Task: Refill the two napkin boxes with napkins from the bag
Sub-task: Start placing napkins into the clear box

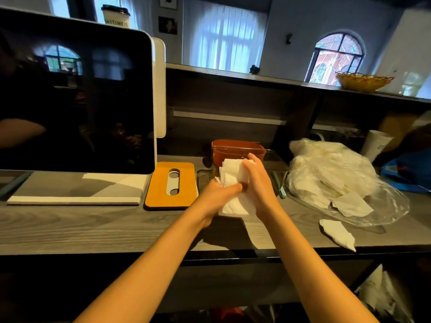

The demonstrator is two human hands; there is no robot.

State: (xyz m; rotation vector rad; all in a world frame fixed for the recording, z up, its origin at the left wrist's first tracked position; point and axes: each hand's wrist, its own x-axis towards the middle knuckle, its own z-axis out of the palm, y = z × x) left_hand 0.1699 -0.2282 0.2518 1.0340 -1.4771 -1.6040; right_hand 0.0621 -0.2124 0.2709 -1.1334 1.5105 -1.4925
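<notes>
A stack of white napkins [233, 180] is held upright between both hands above the counter. My left hand [218, 194] grips its lower left side, thumb across the front. My right hand [256, 180] wraps its right edge, fingers curled over the top. Behind the stack stands a brown napkin box [238, 148], and a clear box [277, 160] sits beside it, partly hidden by my hands. An orange lid [171, 185] with a slot lies flat to the left. The clear plastic bag [335, 180] with more napkins lies on the right.
A large dark monitor [74, 101] on a white base fills the left. One loose napkin [338, 233] lies near the counter's front edge. A blue bag [410, 170] and a paper cup [375, 144] sit far right. A raised shelf carries a yellow basket [363, 81].
</notes>
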